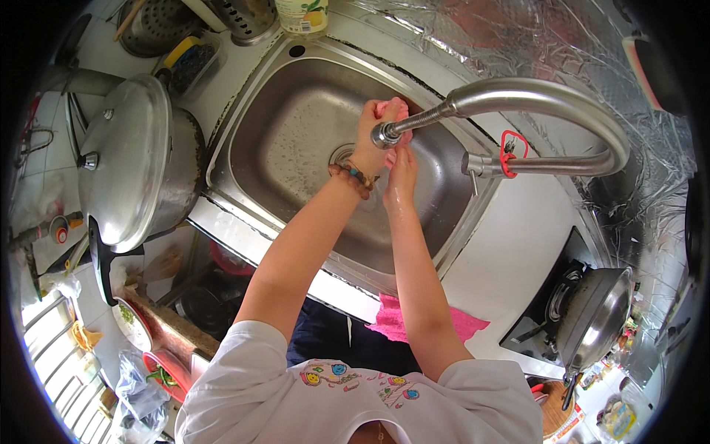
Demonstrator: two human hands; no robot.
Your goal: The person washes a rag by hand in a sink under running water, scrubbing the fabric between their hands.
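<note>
My left hand (pixel 367 139), with beaded bracelets at the wrist, grips a bunched pink cloth (pixel 404 111) above the stainless-steel sink basin (pixel 294 111). My right hand (pixel 401 175) closes on the lower end of that cloth, its wrist wet. Directly over both hands hangs the spout head of the metal faucet (pixel 532 89), hiding part of the cloth and fingers. Whether water is flowing cannot be seen. The drain (pixel 341 154) lies partly behind my left wrist, and droplets dot the basin floor.
Left of the sink stands a large lidded pressure cooker (pixel 125 161). A plastic box (pixel 197 64) holds a sponge and scourer. A bright pink cloth (pixel 468 324) drapes the counter edge under my right forearm. At right, a metal wok (pixel 596 316) sits on the stove (pixel 532 333).
</note>
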